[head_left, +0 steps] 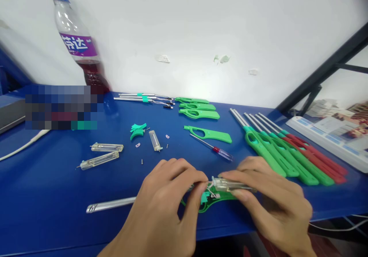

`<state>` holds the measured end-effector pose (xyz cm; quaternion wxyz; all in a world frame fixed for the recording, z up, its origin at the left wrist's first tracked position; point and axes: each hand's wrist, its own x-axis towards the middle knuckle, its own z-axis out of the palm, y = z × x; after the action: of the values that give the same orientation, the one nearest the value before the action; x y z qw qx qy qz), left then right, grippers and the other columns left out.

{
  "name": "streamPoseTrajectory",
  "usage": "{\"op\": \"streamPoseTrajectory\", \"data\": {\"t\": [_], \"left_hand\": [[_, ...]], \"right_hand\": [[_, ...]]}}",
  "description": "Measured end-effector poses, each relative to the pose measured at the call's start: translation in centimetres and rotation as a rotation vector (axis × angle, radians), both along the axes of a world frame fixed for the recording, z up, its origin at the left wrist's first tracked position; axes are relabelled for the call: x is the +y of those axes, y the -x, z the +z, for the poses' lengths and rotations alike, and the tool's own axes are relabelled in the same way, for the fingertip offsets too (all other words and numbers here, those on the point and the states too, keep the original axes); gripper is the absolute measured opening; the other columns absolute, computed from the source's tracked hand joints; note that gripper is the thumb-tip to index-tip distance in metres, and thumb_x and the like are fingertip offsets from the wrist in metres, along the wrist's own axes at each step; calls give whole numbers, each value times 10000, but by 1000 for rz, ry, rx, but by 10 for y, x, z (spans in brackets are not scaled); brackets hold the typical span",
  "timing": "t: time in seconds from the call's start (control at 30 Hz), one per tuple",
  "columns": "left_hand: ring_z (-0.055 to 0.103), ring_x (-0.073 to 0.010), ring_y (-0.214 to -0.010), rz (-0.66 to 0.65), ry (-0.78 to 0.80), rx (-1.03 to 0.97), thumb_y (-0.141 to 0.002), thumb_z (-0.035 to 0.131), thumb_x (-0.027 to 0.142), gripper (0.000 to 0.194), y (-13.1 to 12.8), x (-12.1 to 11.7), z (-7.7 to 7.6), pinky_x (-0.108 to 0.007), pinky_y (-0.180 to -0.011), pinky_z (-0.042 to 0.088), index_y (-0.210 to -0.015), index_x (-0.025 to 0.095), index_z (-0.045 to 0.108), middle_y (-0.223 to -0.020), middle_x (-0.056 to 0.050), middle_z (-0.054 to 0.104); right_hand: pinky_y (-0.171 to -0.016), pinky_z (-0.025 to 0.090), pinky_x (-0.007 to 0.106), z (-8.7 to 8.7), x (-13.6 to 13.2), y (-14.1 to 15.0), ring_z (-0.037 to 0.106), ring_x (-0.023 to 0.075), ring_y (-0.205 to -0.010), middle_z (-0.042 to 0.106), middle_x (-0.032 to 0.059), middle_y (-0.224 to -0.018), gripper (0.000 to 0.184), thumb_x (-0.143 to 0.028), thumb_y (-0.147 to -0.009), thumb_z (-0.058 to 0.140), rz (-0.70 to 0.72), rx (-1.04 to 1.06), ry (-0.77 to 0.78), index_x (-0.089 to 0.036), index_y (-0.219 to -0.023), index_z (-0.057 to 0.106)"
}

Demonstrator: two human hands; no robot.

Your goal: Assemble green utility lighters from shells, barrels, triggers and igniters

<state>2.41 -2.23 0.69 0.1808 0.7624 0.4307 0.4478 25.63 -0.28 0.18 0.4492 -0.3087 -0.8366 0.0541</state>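
My right hand [267, 199] grips a clear lighter fuel tank [230, 185] between thumb and fingers, its pale nozzle end pointing left. At that end my left hand [175, 199] pinches what looks like a thin white wire [209, 182]; the fingertips partly cover it. Below both hands lies an open green lighter handle shell [205, 209], holding a teal trigger [204, 197] and loose white wires. A silver lighter tube [110, 204] sticks out to the left from beneath my left hand.
Fuel tanks [107, 147], teal triggers [138, 130] and small screws [142, 162] lie left of centre. Behind are green shells [199, 114], wired tubes [133, 98] and a screwdriver [220, 152]. Assembled lighters [267, 153] line the right, beside a power strip [327, 144]. A bottle [77, 44] stands back left.
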Motion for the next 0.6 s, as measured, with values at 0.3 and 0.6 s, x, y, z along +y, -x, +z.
{"op": "streamPoseTrajectory", "data": {"t": [0.3,0.6], "left_hand": [[642,-155,-798,-12,110,18,-1017,542,147,190,3,1,4,-338,-775,494,-906,246,660,-887,55,697],[608,-174,-799,26,-76,105,-1018,548,89,194,3,-1,-3,-372,-763,459,-928,212,668,-885,20,686]], "right_hand": [[-803,538,396,-1,3,1,699,177,-858,822,25,-1017,314,-2,-913,728,65,-49,-42,-169,-1179,739],[-821,551,399,-1,4,1,704,177,-890,821,41,-1037,312,12,-907,739,85,-74,-48,-143,-1179,745]]}}
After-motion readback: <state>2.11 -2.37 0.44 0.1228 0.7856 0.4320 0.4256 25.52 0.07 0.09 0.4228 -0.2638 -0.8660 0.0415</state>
